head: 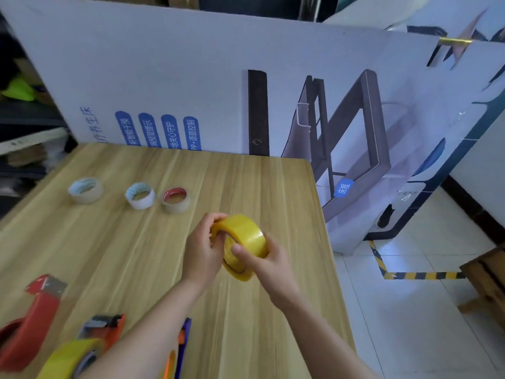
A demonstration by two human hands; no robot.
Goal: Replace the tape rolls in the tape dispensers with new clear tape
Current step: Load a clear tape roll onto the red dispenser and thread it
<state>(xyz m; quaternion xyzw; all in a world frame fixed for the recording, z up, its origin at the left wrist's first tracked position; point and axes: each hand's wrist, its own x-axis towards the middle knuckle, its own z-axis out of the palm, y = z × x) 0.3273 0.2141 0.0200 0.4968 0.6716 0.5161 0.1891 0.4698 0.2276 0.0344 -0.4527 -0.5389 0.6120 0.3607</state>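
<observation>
Wooden table (pixel 136 242) is filling the lower left; above its right edge, at frame center, left hand (pixel 203 250) and right hand (pixel 262 258) are both grasping a yellow tape roll (pixel 246 236), bare wood lying around it.

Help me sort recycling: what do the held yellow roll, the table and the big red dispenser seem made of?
The yellow roll looks like glossy, translucent plastic film, given its sheen. The table shows matte wood-grain streaks: wood or printed laminate, unclear which. The red dispenser seems smooth moulded plastic with a grey, possibly metal plate at its tip; it is blurred.
</observation>
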